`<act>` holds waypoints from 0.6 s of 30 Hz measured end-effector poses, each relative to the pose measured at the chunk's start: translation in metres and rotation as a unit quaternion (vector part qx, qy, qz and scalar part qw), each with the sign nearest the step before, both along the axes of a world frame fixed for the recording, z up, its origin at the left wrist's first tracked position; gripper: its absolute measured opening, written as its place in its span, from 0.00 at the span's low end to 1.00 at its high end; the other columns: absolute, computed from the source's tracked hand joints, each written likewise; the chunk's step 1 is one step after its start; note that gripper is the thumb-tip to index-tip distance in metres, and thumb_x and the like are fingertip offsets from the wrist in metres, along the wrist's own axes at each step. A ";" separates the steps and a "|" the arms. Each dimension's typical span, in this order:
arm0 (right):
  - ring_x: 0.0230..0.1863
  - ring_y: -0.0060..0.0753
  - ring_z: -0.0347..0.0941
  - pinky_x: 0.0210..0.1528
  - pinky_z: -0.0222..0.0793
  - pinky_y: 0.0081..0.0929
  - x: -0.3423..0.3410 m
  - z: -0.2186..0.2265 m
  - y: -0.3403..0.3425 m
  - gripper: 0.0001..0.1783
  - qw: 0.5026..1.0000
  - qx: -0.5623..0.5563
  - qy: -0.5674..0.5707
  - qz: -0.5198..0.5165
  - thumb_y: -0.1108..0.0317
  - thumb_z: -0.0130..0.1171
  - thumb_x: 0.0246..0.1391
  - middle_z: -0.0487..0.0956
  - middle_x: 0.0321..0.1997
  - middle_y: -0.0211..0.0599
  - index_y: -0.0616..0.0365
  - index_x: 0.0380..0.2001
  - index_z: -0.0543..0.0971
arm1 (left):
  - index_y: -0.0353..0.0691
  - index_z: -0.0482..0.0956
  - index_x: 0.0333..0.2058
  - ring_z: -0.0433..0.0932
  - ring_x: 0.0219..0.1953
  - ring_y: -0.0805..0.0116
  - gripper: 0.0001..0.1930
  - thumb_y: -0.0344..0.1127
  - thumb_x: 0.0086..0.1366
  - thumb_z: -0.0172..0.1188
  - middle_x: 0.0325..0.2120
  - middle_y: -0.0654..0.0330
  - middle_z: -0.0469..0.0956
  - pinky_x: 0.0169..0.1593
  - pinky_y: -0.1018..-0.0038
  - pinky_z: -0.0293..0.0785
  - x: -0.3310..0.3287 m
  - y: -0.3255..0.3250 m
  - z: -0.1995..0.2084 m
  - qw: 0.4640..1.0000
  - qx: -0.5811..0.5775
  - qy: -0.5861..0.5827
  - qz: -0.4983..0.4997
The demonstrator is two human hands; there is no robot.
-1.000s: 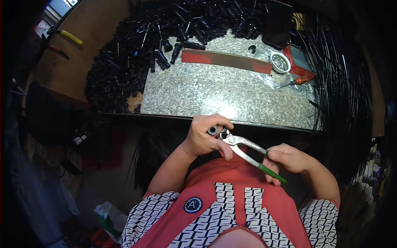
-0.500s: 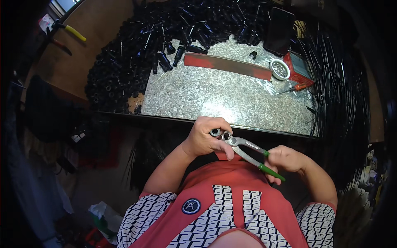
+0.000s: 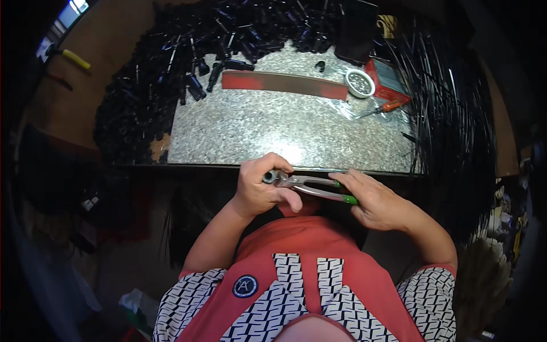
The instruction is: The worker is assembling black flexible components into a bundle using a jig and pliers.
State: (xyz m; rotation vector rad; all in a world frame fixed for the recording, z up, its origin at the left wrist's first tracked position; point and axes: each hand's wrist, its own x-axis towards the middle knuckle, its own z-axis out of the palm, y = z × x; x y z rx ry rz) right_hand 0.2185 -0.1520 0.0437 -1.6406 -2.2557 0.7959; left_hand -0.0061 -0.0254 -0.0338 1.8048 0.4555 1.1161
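In front of the table's near edge, my left hand (image 3: 259,183) is closed around a small tubular part (image 3: 269,176), whose round open end shows; the rest is hidden in the fingers. A pair of pincers (image 3: 294,181) with green grips has its jaws at that part, beside my left thumb. How far the jaws have closed on it, I cannot tell. My right hand (image 3: 379,200) is wrapped over the green handles, which lie nearly level, fingers above and thumb below. The handle ends are hidden in the palm.
A large heap of black tubular parts (image 3: 131,108) covers the table's (image 3: 228,131) left and back. A red-and-brown flat bar (image 3: 285,84), a white bowl (image 3: 360,84) of small metal pieces, a red box (image 3: 387,85) and an orange-handled screwdriver (image 3: 389,106) lie behind. Long black strands (image 3: 456,108) hang at right.
My right hand has shifted up and closed over the pincers' handles, which now sit closer together and more level. The whole view has moved, so the table appears further left.
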 end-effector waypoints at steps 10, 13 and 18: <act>0.35 0.58 0.73 0.36 0.69 0.45 -0.013 -0.022 0.003 0.15 0.993 -0.085 0.044 -0.065 0.68 0.60 0.53 0.74 0.33 0.51 0.62 0.40 0.68 | 0.36 0.77 0.32 0.65 0.21 0.84 0.37 0.66 0.35 0.67 0.18 0.73 0.68 0.25 0.84 0.59 0.004 -0.015 -0.003 0.993 -0.096 -0.055 0.045; 0.32 0.55 0.75 0.31 0.69 0.39 -0.010 -0.029 0.002 0.15 0.997 -0.027 0.016 -0.072 0.71 0.64 0.49 0.74 0.30 0.49 0.61 0.38 0.70 | 0.35 0.76 0.35 0.63 0.22 0.86 0.36 0.64 0.38 0.67 0.18 0.75 0.66 0.25 0.85 0.57 0.002 -0.016 -0.008 0.989 -0.129 -0.051 0.042; 0.30 0.54 0.74 0.30 0.68 0.38 -0.005 -0.030 0.004 0.15 0.992 0.059 0.011 -0.108 0.73 0.64 0.49 0.75 0.29 0.48 0.60 0.38 0.70 | 0.33 0.75 0.39 0.62 0.21 0.86 0.36 0.61 0.42 0.68 0.16 0.75 0.63 0.25 0.86 0.56 -0.002 -0.013 -0.009 0.992 -0.101 -0.048 0.057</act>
